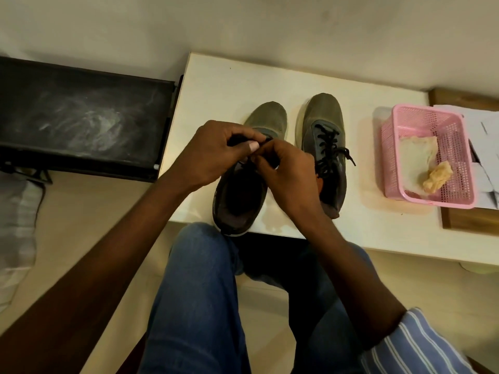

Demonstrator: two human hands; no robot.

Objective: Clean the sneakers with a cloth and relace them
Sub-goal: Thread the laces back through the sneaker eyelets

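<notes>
1. Left sneaker (240, 195) lies on the white table (216, 85), heel at the near edge, long axis running six to twelve o'clock, toe away from the person.
2. Left hand (213, 155) and right hand (286, 171) meet directly over its throat, each pinching the black lace (244, 143) between thumb and fingertips; neither is nearer.
3. Judgement: tying is under way; the next pull should run outward, toward nine and three o'clock.
4. Right sneaker (324, 147), at three o'clock, parallel, appears laced and tied.
5. Pink basket (459, 125), further toward three o'clock, holds a cloth (418, 155).
6. Dusty black bench (81, 117) at nine o'clock; pale wall beyond.
</notes>
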